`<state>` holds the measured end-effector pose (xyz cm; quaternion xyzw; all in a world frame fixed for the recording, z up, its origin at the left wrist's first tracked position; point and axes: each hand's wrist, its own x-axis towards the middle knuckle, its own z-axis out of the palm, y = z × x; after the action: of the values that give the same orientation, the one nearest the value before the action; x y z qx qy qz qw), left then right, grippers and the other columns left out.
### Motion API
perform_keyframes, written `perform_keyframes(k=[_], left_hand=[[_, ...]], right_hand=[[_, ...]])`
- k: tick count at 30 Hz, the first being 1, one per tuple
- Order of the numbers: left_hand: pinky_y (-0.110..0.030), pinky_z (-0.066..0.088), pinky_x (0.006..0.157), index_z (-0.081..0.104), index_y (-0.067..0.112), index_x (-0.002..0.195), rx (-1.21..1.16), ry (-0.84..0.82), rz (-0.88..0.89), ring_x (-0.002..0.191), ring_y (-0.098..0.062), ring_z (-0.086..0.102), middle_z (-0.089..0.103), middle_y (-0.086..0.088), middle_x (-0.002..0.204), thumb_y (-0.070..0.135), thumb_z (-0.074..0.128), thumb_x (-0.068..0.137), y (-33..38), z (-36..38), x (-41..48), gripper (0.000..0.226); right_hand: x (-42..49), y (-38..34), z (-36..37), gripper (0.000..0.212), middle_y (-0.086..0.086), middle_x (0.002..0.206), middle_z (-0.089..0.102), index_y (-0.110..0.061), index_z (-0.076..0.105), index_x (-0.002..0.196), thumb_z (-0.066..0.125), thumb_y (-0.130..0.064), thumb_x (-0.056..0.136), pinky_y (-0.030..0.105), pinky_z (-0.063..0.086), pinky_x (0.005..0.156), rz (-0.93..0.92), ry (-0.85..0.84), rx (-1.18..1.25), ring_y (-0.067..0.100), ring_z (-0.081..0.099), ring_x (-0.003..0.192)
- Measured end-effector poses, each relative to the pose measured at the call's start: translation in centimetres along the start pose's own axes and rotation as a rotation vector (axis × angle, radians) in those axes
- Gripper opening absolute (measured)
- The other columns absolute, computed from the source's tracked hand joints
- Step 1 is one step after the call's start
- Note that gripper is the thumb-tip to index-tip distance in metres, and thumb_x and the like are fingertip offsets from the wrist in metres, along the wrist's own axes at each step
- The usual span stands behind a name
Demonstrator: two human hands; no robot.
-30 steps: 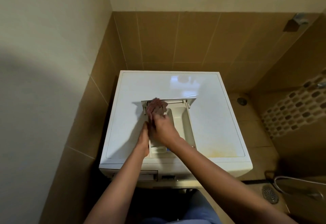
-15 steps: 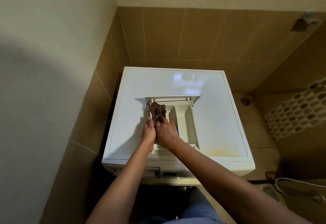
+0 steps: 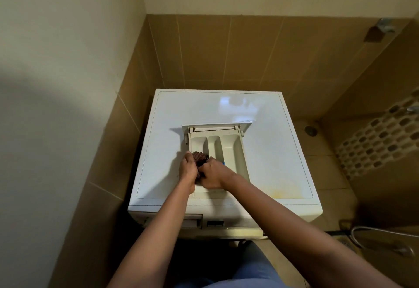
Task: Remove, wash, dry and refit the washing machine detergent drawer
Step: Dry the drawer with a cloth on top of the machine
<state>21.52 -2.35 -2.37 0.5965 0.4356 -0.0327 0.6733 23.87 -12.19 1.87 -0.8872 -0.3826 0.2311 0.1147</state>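
Right hand [image 3: 214, 175]: fingers curled tight round a bunched dark reddish-brown cloth [image 3: 200, 158], pressing it into the left compartment at the near end of the cream plastic three-compartment detergent drawer [image 3: 229, 149]. This looks like the drying step.
Left hand [image 3: 188, 170]: curled on the drawer's left wall and touching the cloth, apparently bracing the drawer so the wiping does not shove it. Whether it also pinches the cloth I cannot tell.
Cloth: wadded small, likely so it fits between the drawer's left wall and the first partition.
Detergent drawer: lies flat and open side up, its front panel at the far end, so all three compartments face the hands. A small blue part [image 3: 223, 163] shows just right of the right hand.
Edges: the walls and partitions keep the strokes lengthwise, and beyond the cloth the compartment runs open to the front panel.
White washing machine top [image 3: 272, 151]: carries the drawer, with bare surface left, right and beyond it. The drawer's near end lies close to the top's front edge, so a hard pull could tip it off.
Grey recess [image 3: 192, 219]: below the drawer's near end, probably the drawer's slot.
Room: brown tiled walls [image 3: 204, 49] stand near to the drawer's left and beyond it, and open floor lies to its right.
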Motion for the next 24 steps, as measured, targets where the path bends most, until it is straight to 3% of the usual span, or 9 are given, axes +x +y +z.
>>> perform_keyframes(k=[4, 6, 9, 12, 15, 17, 19, 21, 24], left_hand=[[-0.036, 0.046, 0.075, 0.06, 0.013, 0.093, -0.131, -0.033, -0.057, 0.082, -0.026, 0.057, 0.059, -0.017, 0.096, 0.041, 0.035, 0.098, 0.0, -0.1, 0.0, 0.038], [-0.035, 0.047, 0.072, 0.062, 0.012, 0.096, -0.162, -0.049, -0.07, 0.081, -0.025, 0.057, 0.061, -0.016, 0.095, 0.041, 0.036, 0.099, 0.1, 0.1, 0.1, 0.039], [-0.035, 0.053, 0.074, 0.064, 0.005, 0.111, -0.161, -0.032, -0.067, 0.094, -0.029, 0.065, 0.068, -0.015, 0.108, 0.041, 0.035, 0.1, 0.1, 0.4, 0.1, 0.048], [-0.042, 0.057, 0.072, 0.061, 0.005, 0.119, -0.157, -0.037, -0.084, 0.099, -0.035, 0.067, 0.067, -0.02, 0.114, 0.047, 0.032, 0.101, -0.1, 0.4, -0.1, 0.055], [-0.035, 0.053, 0.072, 0.049, 0.01, 0.136, -0.134, -0.053, -0.078, 0.114, -0.033, 0.06, 0.059, -0.016, 0.129, 0.052, 0.028, 0.101, -0.1, 0.2, -0.2, 0.058], [-0.04, 0.043, 0.097, 0.039, 0.012, 0.145, -0.052, -0.039, -0.056, 0.131, -0.031, 0.046, 0.045, -0.014, 0.145, 0.053, 0.029, 0.101, -0.2, -0.1, -0.2, 0.061], [-0.038, 0.03, 0.109, 0.033, 0.014, 0.149, -0.013, -0.037, -0.032, 0.139, -0.027, 0.034, 0.035, -0.01, 0.154, 0.051, 0.029, 0.101, -0.3, -0.3, -0.1, 0.061], [-0.035, 0.033, 0.106, 0.036, 0.016, 0.148, -0.027, -0.062, -0.016, 0.137, -0.025, 0.038, 0.038, -0.007, 0.152, 0.051, 0.028, 0.101, -0.5, -0.4, 0.0, 0.058], [-0.039, 0.041, 0.105, 0.044, 0.02, 0.142, -0.055, -0.103, -0.03, 0.125, -0.028, 0.051, 0.052, -0.008, 0.141, 0.056, 0.027, 0.1, -0.4, -0.6, -0.1, 0.058]], right_hand=[[0.1, 0.8, -1.3, 0.026, 0.016, 0.09, 0.068, -0.004, 0.071, 0.087, 0.052, -0.021, 0.088, 0.026, 0.04, 0.07, 0.065, -0.14, 0.224, 0.026, 0.057, 0.083], [0.3, 1.0, -2.0, 0.024, 0.014, 0.092, 0.068, -0.007, 0.071, 0.091, 0.05, -0.016, 0.084, 0.028, 0.045, 0.071, 0.087, -0.197, 0.28, 0.026, 0.059, 0.083], [0.3, 1.4, -2.5, 0.025, 0.012, 0.094, 0.067, -0.008, 0.069, 0.094, 0.049, -0.008, 0.08, 0.031, 0.051, 0.077, 0.144, -0.215, 0.388, 0.026, 0.061, 0.087], [-0.6, 1.6, -3.2, 0.022, 0.004, 0.067, 0.066, -0.007, 0.063, 0.074, 0.043, 0.001, 0.075, 0.023, 0.051, 0.059, 0.232, -0.096, 0.817, 0.02, 0.063, 0.066], [-2.6, 2.8, -4.5, 0.027, 0.017, 0.058, 0.057, 0.009, 0.056, 0.083, 0.042, -0.01, 0.069, 0.024, 0.042, 0.042, 0.236, 0.002, 1.062, 0.031, 0.053, 0.051], [-4.2, 4.2, -5.5, 0.034, 0.024, 0.065, 0.053, 0.011, 0.055, 0.091, 0.043, -0.016, 0.074, 0.03, 0.04, 0.046, 0.178, 0.067, 1.203, 0.034, 0.046, 0.052], [-6.1, 5.7, -7.1, 0.03, 0.026, 0.083, 0.059, 0.005, 0.057, 0.099, 0.045, -0.018, 0.084, 0.037, 0.05, 0.061, 0.126, 0.152, 1.405, 0.038, 0.055, 0.07], [-8.2, 7.3, -9.0, 0.024, 0.021, 0.085, 0.065, 0.001, 0.062, 0.099, 0.051, -0.019, 0.09, 0.039, 0.051, 0.062, 0.128, 0.303, 1.426, 0.037, 0.059, 0.074], [-10.2, 9.9, -10.5, 0.014, 0.015, 0.072, 0.071, 0.003, 0.066, 0.094, 0.064, -0.008, 0.085, 0.043, 0.052, 0.055, 0.302, 0.578, 1.123, 0.032, 0.063, 0.058]])
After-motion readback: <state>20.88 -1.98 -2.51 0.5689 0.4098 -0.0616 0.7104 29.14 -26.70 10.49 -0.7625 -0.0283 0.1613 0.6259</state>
